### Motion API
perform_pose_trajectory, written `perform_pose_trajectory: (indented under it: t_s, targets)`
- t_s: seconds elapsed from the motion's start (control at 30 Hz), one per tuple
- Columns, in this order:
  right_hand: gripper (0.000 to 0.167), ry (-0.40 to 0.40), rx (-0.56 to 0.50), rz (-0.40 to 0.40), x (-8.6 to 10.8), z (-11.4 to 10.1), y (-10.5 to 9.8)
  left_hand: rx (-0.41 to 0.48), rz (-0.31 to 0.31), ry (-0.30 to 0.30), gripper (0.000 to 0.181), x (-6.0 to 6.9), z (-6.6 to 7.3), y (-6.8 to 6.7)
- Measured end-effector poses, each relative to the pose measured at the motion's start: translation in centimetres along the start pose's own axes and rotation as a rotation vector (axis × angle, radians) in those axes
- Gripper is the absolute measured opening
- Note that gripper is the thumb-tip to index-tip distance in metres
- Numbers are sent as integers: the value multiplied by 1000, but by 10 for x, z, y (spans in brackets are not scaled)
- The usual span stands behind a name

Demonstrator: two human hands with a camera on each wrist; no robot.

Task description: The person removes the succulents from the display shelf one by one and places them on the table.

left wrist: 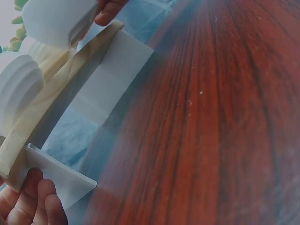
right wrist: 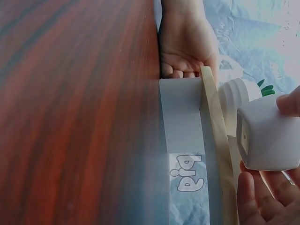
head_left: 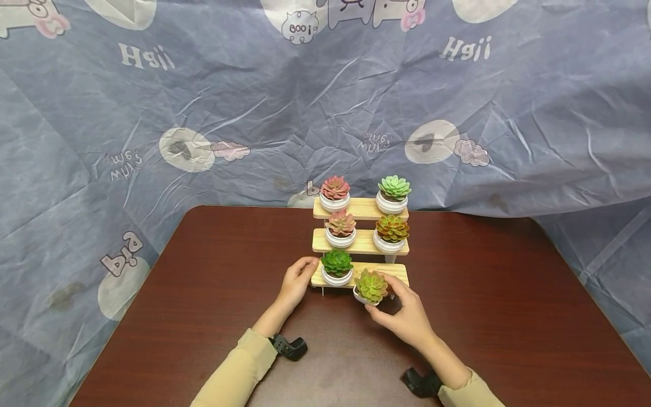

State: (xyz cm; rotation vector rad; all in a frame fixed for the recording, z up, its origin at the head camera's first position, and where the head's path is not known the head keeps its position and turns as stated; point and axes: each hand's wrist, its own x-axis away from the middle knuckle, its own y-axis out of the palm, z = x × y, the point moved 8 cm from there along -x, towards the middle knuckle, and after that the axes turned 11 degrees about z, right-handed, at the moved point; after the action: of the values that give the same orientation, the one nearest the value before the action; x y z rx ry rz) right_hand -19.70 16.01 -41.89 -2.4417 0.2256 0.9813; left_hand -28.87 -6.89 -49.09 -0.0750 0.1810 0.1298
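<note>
Head view: before the shelf (head_left: 365, 240), seemingly steadied by the gripping left hand (head_left: 296, 281), a plant (head_left: 370, 286) is pinched by the right hand (head_left: 408, 317).

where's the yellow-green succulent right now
In the head view, the yellow-green succulent is in the right hand, by the front edge of the bottom shelf, just right of the dark green succulent.

I could steer past the right side of the pale wooden three-step stand (head_left: 363, 208); a dark-green plant in a white pot (head_left: 337, 264) blocks its bottom left.
</note>
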Motion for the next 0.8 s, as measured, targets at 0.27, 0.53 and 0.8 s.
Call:
perform_pose_trajectory:
  t_s: [0.27,0.53,0.8]
  targets:
    - [66,5,-41,-55,-1,-12,6,-5,2,11,24,1,5,0]
    - [66,-1,-99,-110,4,-14,16,7,-23,12,24,0,7,0]
    - [62,23,-145,-147,2,-34,21,-21,-33,19,22,10,35,-1]
